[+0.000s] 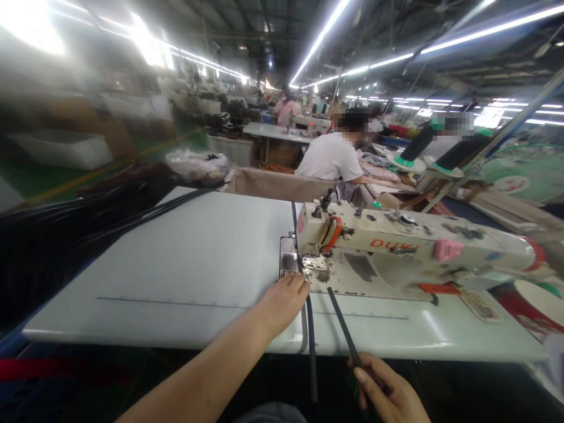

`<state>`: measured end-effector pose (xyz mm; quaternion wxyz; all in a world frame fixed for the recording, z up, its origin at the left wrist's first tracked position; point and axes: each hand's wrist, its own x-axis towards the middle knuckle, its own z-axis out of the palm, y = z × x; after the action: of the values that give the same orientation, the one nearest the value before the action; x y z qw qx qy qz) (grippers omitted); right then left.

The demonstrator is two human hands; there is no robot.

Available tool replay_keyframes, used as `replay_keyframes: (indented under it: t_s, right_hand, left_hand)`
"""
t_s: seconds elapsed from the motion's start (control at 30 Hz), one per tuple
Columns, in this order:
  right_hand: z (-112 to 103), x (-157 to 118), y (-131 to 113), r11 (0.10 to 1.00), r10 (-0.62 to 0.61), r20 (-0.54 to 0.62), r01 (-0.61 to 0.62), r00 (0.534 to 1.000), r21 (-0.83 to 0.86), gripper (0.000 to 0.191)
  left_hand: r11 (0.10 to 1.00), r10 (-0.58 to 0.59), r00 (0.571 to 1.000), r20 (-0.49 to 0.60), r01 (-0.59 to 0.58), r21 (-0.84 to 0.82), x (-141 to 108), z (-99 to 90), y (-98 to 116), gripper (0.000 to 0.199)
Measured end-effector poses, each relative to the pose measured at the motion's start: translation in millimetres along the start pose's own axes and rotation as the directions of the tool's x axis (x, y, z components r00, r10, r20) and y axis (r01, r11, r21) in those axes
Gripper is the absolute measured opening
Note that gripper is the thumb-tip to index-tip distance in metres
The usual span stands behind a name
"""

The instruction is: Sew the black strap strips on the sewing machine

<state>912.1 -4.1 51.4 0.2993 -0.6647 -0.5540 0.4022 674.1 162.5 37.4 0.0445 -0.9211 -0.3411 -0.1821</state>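
Observation:
A white sewing machine (352,235) stands on a pale sewing table (189,276). My left hand (288,296) rests by the machine's metal plate, its fingers curled together on a narrow dark strip (312,346). That strip runs from under the needle area, over the table's front edge, and hangs down. In front of the table, my right hand (385,388) is closed around another dark strip (341,320), whose free end points up towards the needle plate. Something dark and green shows beneath the right fingers; I cannot make out what it is.
Long black material (110,217) lies along the table's left side. Thread cones (416,144) stand behind the machine. A person in a white shirt (330,155) sits beyond the table. A green fan (520,176) is at the right, and a white bin (66,147) at the far left.

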Motion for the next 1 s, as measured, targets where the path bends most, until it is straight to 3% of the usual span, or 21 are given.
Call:
replay_keyframes:
  t_s: [0.17, 0.33, 0.63, 0.8, 1.0]
  right_hand:
    - [8, 13, -5, 0.995, 0.097, -0.076, -0.094, 0.992, 0.035, 0.061]
    - [13, 25, -9, 0.995, 0.092, -0.133, -0.085, 0.987, 0.052, 0.063]
    - [27, 38, 8, 0.996, 0.062, -0.223, -0.047, 0.973, 0.073, 0.064]
    - [28, 40, -6, 0.994, 0.086, -0.211, -0.071, 0.974, 0.082, 0.077]
    - [29, 38, -26, 0.990, 0.104, -0.181, -0.084, 0.978, 0.111, 0.077]
  left_hand:
    - [1.000, -0.003, 1.000, 0.002, 0.003, -0.009, 0, 0.0, 0, 0.027]
    - [1.000, 0.003, 1.000, -0.006, -0.004, -0.031, -1, -0.9, -1, 0.027]
    - [1.000, -0.008, 1.000, -0.002, 0.008, -0.021, 0, 1.1, 0, 0.021]
    - [1.000, -0.009, 1.000, -0.004, 0.009, -0.023, 0, 0.3, 0, 0.022]
    - [0.999, -0.025, 1.000, -0.012, 0.024, -0.044, 0, 0.9, 0, 0.016]
